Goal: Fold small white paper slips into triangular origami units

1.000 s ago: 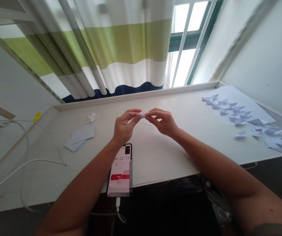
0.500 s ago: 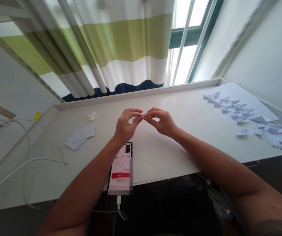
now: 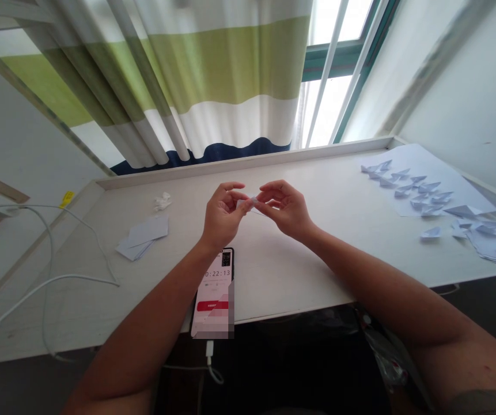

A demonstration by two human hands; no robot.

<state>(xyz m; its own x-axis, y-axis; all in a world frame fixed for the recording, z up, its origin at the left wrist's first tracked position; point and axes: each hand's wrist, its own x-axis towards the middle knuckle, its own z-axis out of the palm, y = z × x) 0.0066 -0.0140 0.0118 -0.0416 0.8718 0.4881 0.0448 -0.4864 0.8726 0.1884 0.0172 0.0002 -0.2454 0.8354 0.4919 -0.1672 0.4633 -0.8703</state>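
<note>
L fingers [image 3: 233, 186] & R fingers [image 3: 275, 184] pinch sm. paper [image 3: 253, 199] btwn them. L forearm [image 3: 161, 294] partly blocks phone [image 3: 214, 291]; sheets [image 3: 149, 231], crumpled bit [image 3: 162, 201] L, folded boats [image 3: 429, 187] R.

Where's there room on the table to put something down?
The table has a big bare patch between the right hand and the paper boats, and a strip between the left hand and the back ledge. The right end is crowded with boats and sheets; the left has paper slips and cables.
</note>
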